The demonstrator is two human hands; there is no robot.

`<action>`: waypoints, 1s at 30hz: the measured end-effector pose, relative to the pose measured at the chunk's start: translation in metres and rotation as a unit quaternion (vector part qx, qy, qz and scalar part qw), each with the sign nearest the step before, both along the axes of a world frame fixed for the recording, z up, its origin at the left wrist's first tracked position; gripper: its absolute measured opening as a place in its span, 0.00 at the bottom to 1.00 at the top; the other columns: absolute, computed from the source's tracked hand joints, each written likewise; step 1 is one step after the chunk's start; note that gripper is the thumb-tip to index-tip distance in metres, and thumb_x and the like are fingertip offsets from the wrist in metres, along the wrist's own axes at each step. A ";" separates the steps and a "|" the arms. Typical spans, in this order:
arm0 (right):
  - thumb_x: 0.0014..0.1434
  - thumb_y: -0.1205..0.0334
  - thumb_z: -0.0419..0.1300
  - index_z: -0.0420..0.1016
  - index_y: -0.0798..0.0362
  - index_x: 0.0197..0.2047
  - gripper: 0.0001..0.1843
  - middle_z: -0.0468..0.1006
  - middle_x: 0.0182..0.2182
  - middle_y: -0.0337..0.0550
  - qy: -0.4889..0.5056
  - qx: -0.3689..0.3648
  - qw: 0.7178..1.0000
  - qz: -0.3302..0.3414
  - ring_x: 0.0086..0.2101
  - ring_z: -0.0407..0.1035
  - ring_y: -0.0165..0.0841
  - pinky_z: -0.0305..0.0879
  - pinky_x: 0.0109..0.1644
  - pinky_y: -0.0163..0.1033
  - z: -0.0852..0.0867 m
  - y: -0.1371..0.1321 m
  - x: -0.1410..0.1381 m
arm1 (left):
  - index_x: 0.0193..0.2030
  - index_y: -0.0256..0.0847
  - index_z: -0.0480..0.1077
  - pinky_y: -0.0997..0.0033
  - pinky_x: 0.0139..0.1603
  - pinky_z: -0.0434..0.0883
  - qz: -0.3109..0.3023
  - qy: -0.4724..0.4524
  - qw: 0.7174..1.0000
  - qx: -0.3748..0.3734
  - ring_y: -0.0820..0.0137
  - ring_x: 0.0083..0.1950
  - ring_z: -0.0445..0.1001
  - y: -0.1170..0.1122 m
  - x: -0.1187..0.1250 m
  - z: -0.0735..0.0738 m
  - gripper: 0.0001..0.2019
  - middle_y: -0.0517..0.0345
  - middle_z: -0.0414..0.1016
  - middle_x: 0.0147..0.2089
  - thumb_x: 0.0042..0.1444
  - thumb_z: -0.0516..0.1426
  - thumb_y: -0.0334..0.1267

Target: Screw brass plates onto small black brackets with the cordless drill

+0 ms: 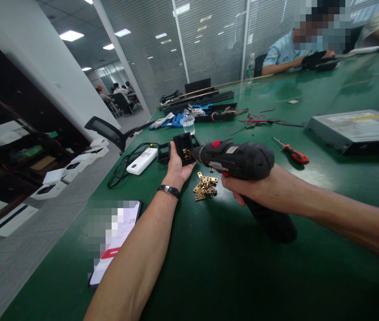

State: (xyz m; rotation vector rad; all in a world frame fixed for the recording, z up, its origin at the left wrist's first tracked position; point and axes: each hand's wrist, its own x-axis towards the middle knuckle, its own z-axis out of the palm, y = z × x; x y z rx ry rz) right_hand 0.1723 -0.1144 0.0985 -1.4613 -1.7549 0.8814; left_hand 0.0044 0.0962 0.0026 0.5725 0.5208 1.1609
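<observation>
My right hand (pixel 259 185) is wrapped round the grip of a black cordless drill (pixel 239 159) with red details. The drill points left, its tip at a small black plastic box (pixel 181 145) with brass-coloured parts inside. My left hand (pixel 178 168) holds that box from below and the near side, thumb up against it. Whether the drill tip touches a screw in there, I cannot tell. Just below the box, a pile of small brass plates (pixel 205 186) lies on the green table (pixel 189 267).
Left of the box are a white power bank (pixel 142 161) and a black cable (pixel 114 177); a phone (pixel 117 240) lies nearer. Behind stands a clear plastic cup (pixel 188 125). To the right are a red-black screwdriver (pixel 294 154) and a metal drive (pixel 360 129). Another person (pixel 281 55) sits across the table.
</observation>
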 end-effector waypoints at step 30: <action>0.57 0.65 0.60 0.66 0.49 0.22 0.13 0.74 0.17 0.33 -0.011 0.017 1.000 0.004 0.19 0.66 0.29 0.61 0.26 0.35 -0.001 0.000 0.000 | 0.54 0.40 0.77 0.58 0.59 0.74 -0.001 0.000 1.000 0.002 0.60 0.58 0.78 -0.001 0.001 0.001 0.28 0.44 0.81 0.54 0.66 0.53 0.62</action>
